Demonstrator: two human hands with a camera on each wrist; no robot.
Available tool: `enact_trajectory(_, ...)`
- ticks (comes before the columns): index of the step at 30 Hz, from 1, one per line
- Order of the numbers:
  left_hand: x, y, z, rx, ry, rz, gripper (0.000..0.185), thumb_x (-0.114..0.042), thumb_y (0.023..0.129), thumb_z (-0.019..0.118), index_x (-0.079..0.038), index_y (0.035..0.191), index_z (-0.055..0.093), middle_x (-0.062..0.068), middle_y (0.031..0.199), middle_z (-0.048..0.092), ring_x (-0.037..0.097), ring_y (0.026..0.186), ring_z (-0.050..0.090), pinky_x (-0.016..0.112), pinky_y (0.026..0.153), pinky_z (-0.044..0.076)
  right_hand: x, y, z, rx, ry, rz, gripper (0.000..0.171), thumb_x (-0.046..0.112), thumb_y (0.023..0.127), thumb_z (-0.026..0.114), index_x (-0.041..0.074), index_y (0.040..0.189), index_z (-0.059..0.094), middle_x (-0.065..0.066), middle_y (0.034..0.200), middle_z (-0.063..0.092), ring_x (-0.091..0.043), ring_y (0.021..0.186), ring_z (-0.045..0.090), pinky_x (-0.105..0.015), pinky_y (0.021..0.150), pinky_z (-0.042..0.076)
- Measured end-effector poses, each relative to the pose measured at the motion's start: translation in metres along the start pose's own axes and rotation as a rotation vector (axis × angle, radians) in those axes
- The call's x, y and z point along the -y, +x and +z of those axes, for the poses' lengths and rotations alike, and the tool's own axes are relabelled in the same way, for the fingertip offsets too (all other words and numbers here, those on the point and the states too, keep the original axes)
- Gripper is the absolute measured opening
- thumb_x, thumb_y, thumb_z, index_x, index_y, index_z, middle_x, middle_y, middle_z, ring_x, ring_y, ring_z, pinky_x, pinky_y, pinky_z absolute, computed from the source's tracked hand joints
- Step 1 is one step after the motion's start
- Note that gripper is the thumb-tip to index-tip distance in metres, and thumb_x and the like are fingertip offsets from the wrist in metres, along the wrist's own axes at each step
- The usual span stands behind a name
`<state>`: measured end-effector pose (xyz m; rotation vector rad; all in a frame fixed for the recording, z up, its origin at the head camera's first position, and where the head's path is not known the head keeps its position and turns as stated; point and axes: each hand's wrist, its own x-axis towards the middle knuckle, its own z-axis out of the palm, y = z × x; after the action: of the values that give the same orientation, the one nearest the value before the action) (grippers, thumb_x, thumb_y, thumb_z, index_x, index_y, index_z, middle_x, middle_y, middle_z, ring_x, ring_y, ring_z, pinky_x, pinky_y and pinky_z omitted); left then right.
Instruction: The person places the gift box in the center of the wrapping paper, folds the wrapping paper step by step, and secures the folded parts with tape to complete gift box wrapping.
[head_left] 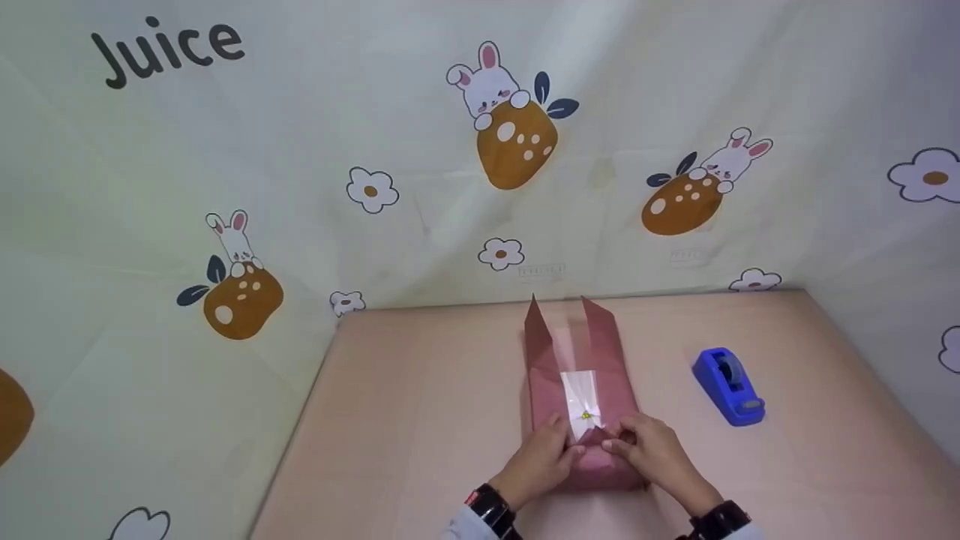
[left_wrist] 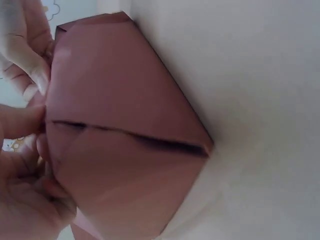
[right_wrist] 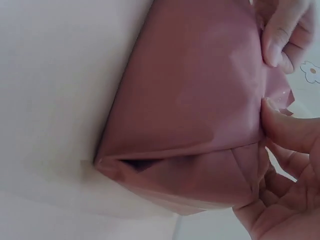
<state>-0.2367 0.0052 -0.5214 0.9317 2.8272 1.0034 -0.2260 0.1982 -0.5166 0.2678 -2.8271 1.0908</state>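
A blue tape dispenser sits on the table to the right of the parcel, well apart from it. The parcel, wrapped in dusky pink paper, lies at the table's middle, its far end flaps standing open. At its near end the left hand and right hand pinch the folded paper, fingers curled close together against the fold.
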Motion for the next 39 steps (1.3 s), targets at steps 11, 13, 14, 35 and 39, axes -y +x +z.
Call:
enact_trajectory(11,0.005,-0.001,-0.007,0.024,-0.191,-0.006,0.019,-0.02,0.082,0.063,-0.011,0.071,0.052,-0.008,0.07,0.048,0.001,0.068,0.05,0.015,0.062,0.042,-0.024,0.004,-0.012,0.189,0.389,0.019,0.023,0.025,0.083,0.063,0.004,0.091,0.059,-0.003,0.072,0.056,-0.004,0.058,0.048,-0.018,0.05,0.041)
enact_trajectory(13,0.007,-0.006,-0.007,0.03,-0.218,0.055,0.019,-0.021,0.083,0.063,-0.011,0.071,0.051,-0.008,0.069,0.047,-0.003,0.063,0.041,0.012,0.057,0.038,-0.031,-0.005,-0.015,0.161,0.393,-0.073,0.018,0.021,0.084,0.062,0.006,0.095,0.061,-0.005,0.08,0.058,-0.003,0.067,0.048,-0.019,0.056,0.041)
enact_trajectory(14,0.008,-0.008,-0.006,0.025,-0.212,0.092,0.019,-0.021,0.083,0.062,-0.012,0.072,0.051,-0.007,0.069,0.047,-0.004,0.063,0.04,0.011,0.057,0.037,-0.034,-0.01,-0.016,0.13,0.375,-0.134,0.015,0.017,0.084,0.062,0.007,0.095,0.062,-0.006,0.085,0.059,-0.003,0.073,0.048,-0.02,0.058,0.041)
enact_trajectory(35,-0.003,-0.003,0.012,-0.126,-0.005,-0.046,0.011,-0.015,0.084,0.061,-0.011,0.084,0.05,-0.005,0.087,0.039,0.002,0.074,0.042,0.015,0.066,0.042,-0.019,-0.017,0.017,-0.276,-0.015,-0.122,0.023,0.02,0.071,0.074,0.019,0.07,0.051,0.012,0.077,0.045,-0.005,0.076,0.033,-0.024,0.066,0.031)
enact_trajectory(39,-0.014,-0.001,0.021,-0.246,0.18,-0.051,0.02,-0.011,0.081,0.062,-0.013,0.093,0.047,-0.004,0.093,0.04,0.007,0.082,0.044,0.02,0.071,0.045,-0.021,-0.019,0.021,-0.322,-0.032,-0.144,0.021,0.02,0.071,0.074,0.018,0.076,0.054,0.013,0.077,0.046,-0.005,0.075,0.036,-0.025,0.066,0.032)
